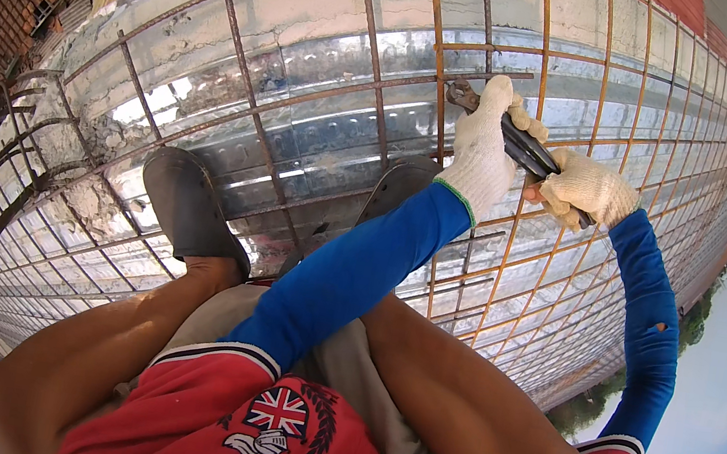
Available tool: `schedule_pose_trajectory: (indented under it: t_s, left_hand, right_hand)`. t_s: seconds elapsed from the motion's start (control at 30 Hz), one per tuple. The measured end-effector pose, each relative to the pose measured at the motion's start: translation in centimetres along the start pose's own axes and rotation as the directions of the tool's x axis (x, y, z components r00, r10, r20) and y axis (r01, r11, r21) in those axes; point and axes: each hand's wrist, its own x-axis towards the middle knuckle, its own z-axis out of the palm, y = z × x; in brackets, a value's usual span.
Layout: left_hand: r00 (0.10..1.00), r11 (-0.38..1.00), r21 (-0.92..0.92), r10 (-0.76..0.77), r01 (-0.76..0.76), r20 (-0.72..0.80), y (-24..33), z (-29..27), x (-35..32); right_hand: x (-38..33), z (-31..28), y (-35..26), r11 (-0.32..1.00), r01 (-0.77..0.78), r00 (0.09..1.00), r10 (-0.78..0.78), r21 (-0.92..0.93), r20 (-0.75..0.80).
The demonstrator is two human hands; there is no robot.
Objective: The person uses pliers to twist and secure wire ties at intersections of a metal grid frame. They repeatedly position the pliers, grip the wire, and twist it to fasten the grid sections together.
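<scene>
Plainly, the pliers [509, 131] are held in both gloved hands, above the knees and toward the upper right of the rebar grid [307, 102]. Their long axis runs from upper left down to lower right: the jaw end at the upper left is set against a crossing of bars, and the dark handles trail back toward the right hand [589, 190]. The left hand [485, 146] is nearer the jaw end and is wrapped round the tool just behind the head; the right hand is clenched on the handle ends, just beside the left. Whether wire is caught in the jaws cannot be told.

The pliers are seen as a rusty brown metal head with black grips, mostly hidden by the white knitted gloves. Under the grid, shiny corrugated sheet metal [334, 59] is laid, and two dark sandals [189, 207] are planted on the bars below the hands.
</scene>
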Motion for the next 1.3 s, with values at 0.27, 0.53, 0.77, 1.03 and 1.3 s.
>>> schedule_pose_trajectory:
  t_s: [0.27, 0.53, 0.77, 1.03, 1.3]
  left_hand:
    - [0.982, 0.995, 0.040, 0.097, -0.092, -0.162, -1.1, 0.3, 0.0]
    - [0.999, 0.998, 0.040, -0.048, 0.048, 0.018, 0.2, -1.2, -0.8]
    - [0.996, 0.985, 0.173, 0.036, -0.021, -0.086, 0.6, -0.6, -1.8]
    - [0.989, 0.980, 0.199, 0.040, -0.011, -0.141, 0.1, -0.5, -1.3]
    - [0.996, 0.985, 0.150, -0.086, 0.080, 0.038, 1.2, -2.3, -0.3]
  right_hand:
    - [2.7, 8.4, 4.1, 0.647, -0.220, 0.586, -0.510, -0.730, -0.629]
    - [-1.3, 4.2, 0.3, 0.964, 0.107, 0.994, -0.110, 0.245, -0.002]
    - [-1.7, 8.2, -0.1, 0.960, 0.201, 0.850, -0.271, -0.196, -0.453]
    - [0.8, 12.2, 2.4, 0.687, -0.191, 0.412, -0.592, -0.701, -0.693]
    - [-1.0, 8.1, 0.6, 0.935, 0.187, 0.820, -0.318, -0.302, -0.475]
